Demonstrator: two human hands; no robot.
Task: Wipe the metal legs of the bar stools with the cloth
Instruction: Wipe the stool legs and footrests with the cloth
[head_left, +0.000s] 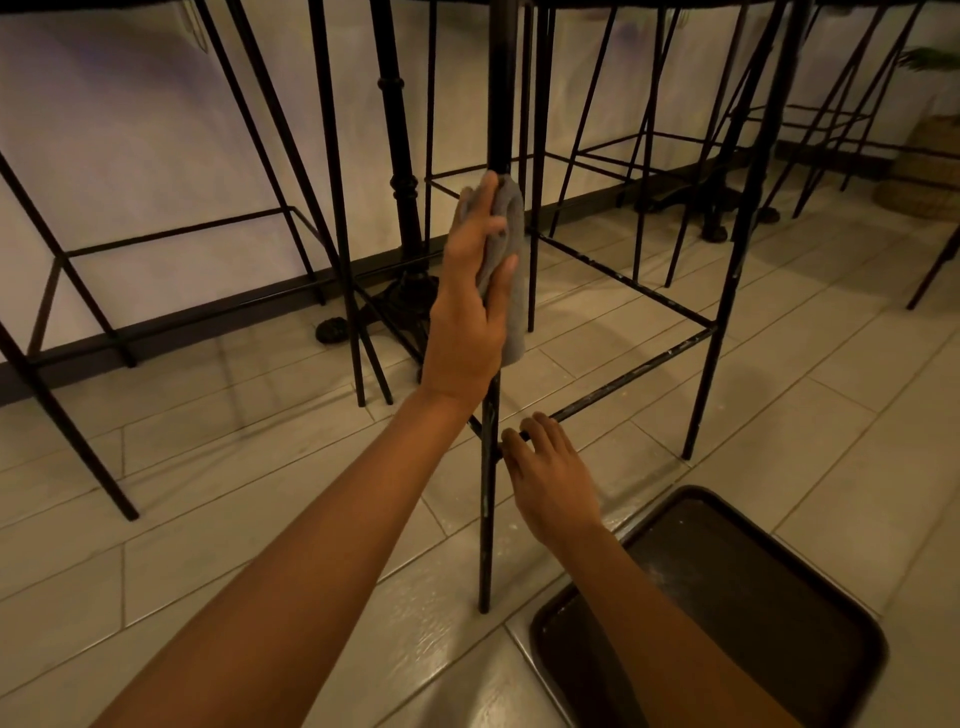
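Note:
A black metal bar stool leg (487, 519) rises straight in front of me, its paint chipped. My left hand (470, 312) presses a grey cloth (511, 244) around this leg at mid height, fingers wrapped over the cloth. Lower down, my right hand (548, 467) rests with curled fingers on the stool's footrest bar (634, 374), right beside the leg. The leg's upper part (503, 83) continues above the cloth to the top of the frame.
More black stools (291, 156) stand left, behind and right along a pale wall. An ornate table pedestal (402, 187) stands behind the stool. A dark brown tray (727, 597) lies on the tiled floor at lower right. A woven basket (924, 171) sits far right.

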